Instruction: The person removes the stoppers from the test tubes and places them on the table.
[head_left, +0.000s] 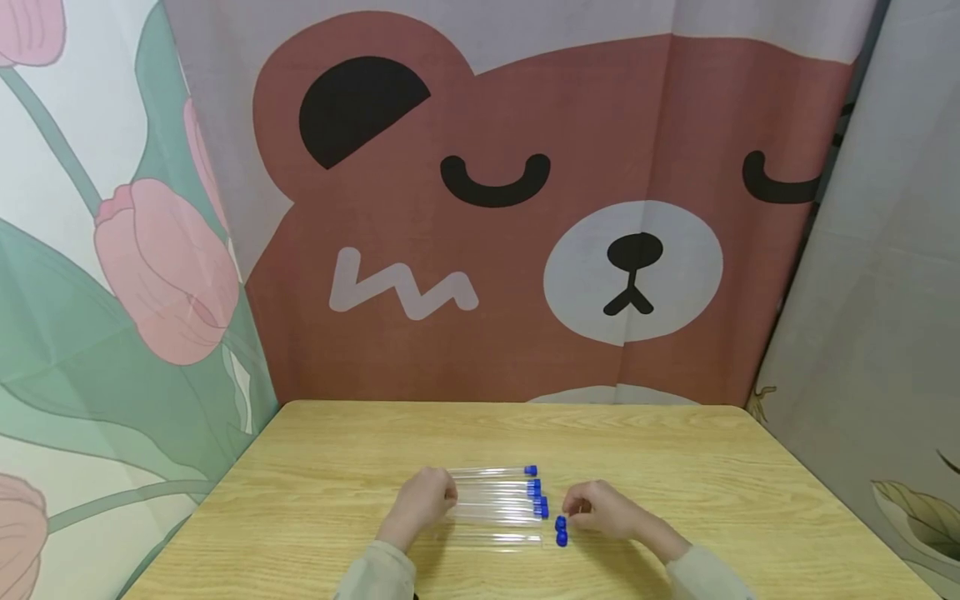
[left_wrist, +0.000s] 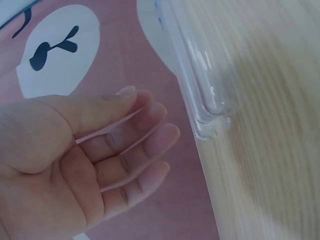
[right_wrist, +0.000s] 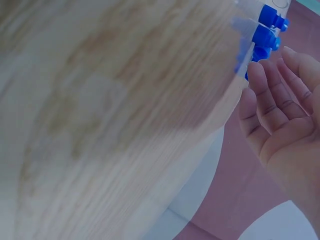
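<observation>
Several clear test tubes [head_left: 495, 492] with blue caps [head_left: 532, 485] lie side by side on the table, capped ends to the right. Nearest me lie uncapped tubes [head_left: 498, 540]. My left hand [head_left: 423, 500] is at the tubes' left ends; in the left wrist view its fingers bend loosely beside the rounded tube ends [left_wrist: 210, 105], holding nothing. Two loose blue caps [head_left: 562, 539] stand to the right of the uncapped tubes. Just beyond them is my right hand [head_left: 607, 508], its fingertips close to the blue caps [right_wrist: 262, 36] in the right wrist view, fingers relaxed and nothing between them.
The wooden table [head_left: 315, 467] reaches back to a hanging cloth [head_left: 517, 350] with a bear print. A tulip-print curtain [head_left: 165, 275] hangs on the left and a pale curtain [head_left: 870, 333] on the right.
</observation>
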